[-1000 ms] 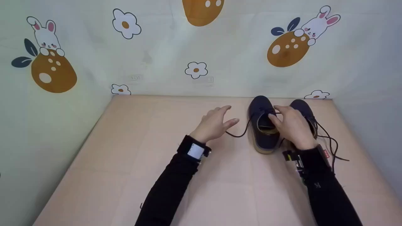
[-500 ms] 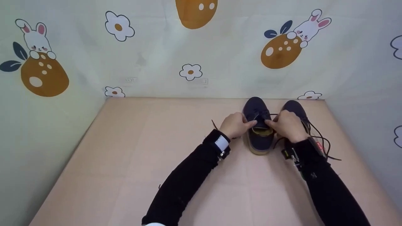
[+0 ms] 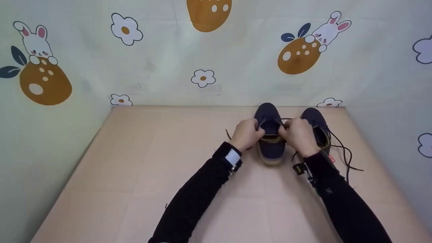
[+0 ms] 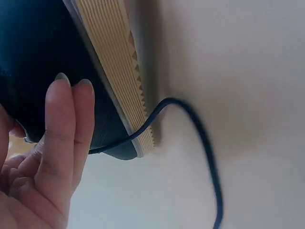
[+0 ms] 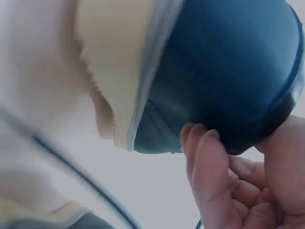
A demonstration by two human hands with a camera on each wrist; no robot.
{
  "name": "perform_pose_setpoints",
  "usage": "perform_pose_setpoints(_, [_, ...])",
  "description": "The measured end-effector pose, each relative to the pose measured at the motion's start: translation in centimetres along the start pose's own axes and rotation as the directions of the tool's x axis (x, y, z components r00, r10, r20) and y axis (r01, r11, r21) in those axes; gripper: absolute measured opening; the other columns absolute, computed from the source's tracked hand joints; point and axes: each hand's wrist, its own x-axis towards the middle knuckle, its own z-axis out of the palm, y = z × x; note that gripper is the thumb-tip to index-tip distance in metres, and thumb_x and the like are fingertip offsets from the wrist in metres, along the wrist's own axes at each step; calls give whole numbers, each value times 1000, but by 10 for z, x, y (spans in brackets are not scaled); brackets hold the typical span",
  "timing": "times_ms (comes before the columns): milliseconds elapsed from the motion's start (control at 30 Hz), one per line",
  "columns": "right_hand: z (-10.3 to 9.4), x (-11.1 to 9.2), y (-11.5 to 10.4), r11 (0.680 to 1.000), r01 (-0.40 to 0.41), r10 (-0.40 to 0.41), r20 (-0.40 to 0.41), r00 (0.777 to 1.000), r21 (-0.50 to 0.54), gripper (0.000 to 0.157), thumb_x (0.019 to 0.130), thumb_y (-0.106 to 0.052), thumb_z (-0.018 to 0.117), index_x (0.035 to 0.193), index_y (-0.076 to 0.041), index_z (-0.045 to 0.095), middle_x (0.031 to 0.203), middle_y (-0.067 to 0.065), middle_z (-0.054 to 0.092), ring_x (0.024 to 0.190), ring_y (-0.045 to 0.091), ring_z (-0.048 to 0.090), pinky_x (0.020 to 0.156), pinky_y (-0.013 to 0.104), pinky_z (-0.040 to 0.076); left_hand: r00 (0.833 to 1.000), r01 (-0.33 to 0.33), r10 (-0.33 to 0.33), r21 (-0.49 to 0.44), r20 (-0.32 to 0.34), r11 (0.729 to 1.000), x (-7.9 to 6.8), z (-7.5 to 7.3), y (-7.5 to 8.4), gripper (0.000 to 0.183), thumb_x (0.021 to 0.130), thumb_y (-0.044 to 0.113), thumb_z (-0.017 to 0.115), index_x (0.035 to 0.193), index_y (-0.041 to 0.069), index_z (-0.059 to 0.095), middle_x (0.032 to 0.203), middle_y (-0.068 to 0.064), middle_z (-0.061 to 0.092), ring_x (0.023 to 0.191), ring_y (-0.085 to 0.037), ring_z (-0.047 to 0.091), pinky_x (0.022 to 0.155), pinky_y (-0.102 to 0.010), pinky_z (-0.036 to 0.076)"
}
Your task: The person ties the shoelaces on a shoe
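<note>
A dark navy lace-up shoe [image 3: 271, 148] with a pale ribbed sole stands toe to the back wall, between both hands. My left hand [image 3: 248, 134] pinches the left side of its opening, thumb at the inner edge; in the left wrist view two fingers [image 4: 61, 112] lie along the outer side. On the opposite side my right hand [image 3: 298, 134] grips the other edge, its fingers [image 5: 209, 160] against the dark upper in the right wrist view. A dark shoelace [image 4: 205, 138] trails from the shoe onto the table. The shoe's tongue shows between the thumbs.
The matching shoe [image 3: 313, 116] stands just right of my right hand, partly covered by it. Its loose laces [image 3: 346, 152] spread over the table to the right. Behind both toes rises a wall cloth [image 3: 162, 60] printed with rabbits and flowers. The pale table [image 3: 135, 162] extends leftward.
My left hand has come right from beside the shoe and taken hold of its edge. The right hand has shifted left onto the other edge. The shoe has moved slightly left.
</note>
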Motion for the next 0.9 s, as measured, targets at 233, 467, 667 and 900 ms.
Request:
perform_pose_setpoints(233, [0,-12,-45,996,13,-11,-16,1000,93,21,89,-19,65,75,-5,73,57,0,63,47,16,56,48,33,45,999,-17,16,-40,-44,999,-36,-47,-8,19,88,11,60,72,11,50,65,0,54,49,-10,56,44,-24,46])
perform_pose_setpoints(467, [14,-38,-72,992,15,-17,15,1000,129,20,86,-18,68,70,-8,72,54,-4,60,44,12,54,47,32,43,1000,-26,26,25,-11,999,-73,-63,-19,20,87,8,60,71,11,50,63,1,54,49,-9,55,46,-24,44])
perform_pose_setpoints(667, [32,-51,-72,992,23,-33,82,996,126,23,85,-17,70,63,-11,70,55,-5,58,48,13,51,48,31,40,997,-3,-2,59,73,998,-87,-56,-31,20,89,10,61,71,12,52,64,4,53,51,-9,53,48,-24,44])
perform_pose_setpoints(900, [32,-46,-56,953,-132,52,282,958,274,41,96,-46,62,80,-12,76,61,4,65,49,17,57,52,32,43,972,124,-116,-29,204,992,-81,-67,-45,50,99,48,56,77,5,66,70,-9,68,58,-27,63,51,-28,45])
